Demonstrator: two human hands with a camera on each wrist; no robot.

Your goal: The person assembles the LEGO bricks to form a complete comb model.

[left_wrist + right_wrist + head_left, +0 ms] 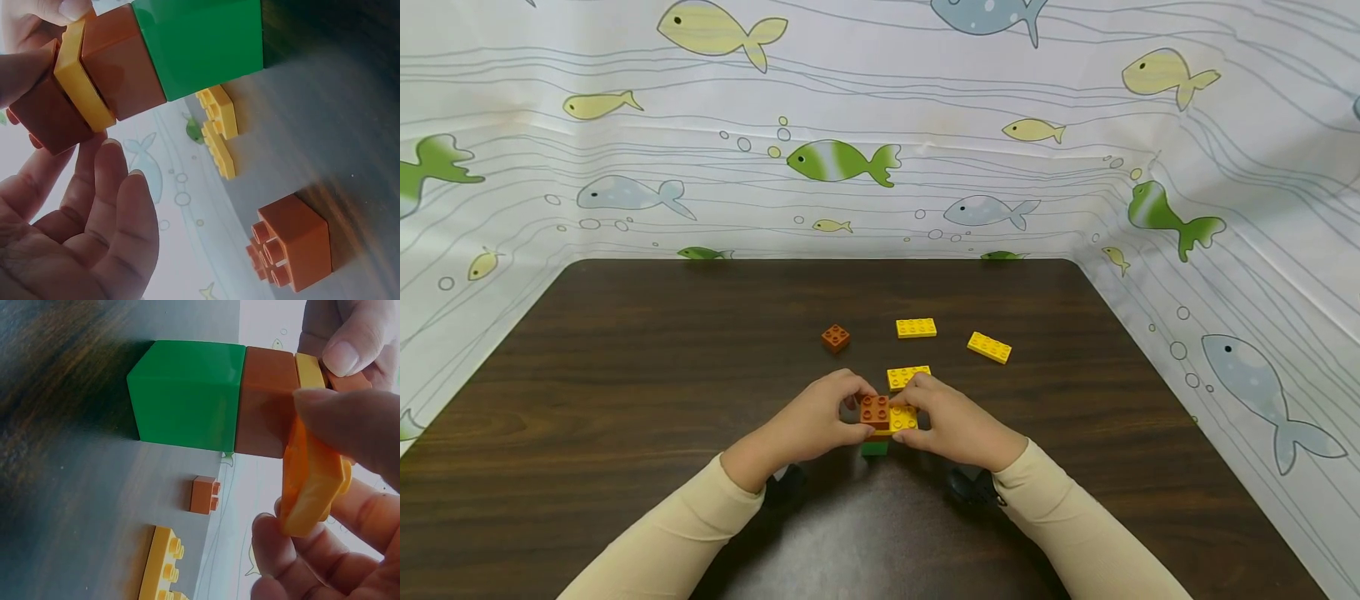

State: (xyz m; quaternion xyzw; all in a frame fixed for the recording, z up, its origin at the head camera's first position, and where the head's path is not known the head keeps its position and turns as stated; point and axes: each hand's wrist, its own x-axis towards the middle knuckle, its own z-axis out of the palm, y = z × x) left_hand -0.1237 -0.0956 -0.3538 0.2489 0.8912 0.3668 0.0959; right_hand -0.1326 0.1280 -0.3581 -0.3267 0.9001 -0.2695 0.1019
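A small tower stands on the table in front of me. At its base is a green block (187, 394), with a brown brick (265, 400) on it. Above that lies a flat yellow brick (315, 475), whose one end juts out to the right. The topmost brown brick (874, 410) sits on the yellow brick's left end; whether it is fully seated I cannot tell. My left hand (820, 421) grips this top brick between thumb and fingers. With thumb and fingers, my right hand (958, 427) pinches the yellow brick's overhanging end.
Behind the tower lie a loose brown brick (835, 337) and flat yellow bricks: one close to my right fingers (908, 377), one farther back (916, 327), one to the right (989, 347). A fish-patterned sheet (880, 100) surrounds the dark wooden table (625, 375).
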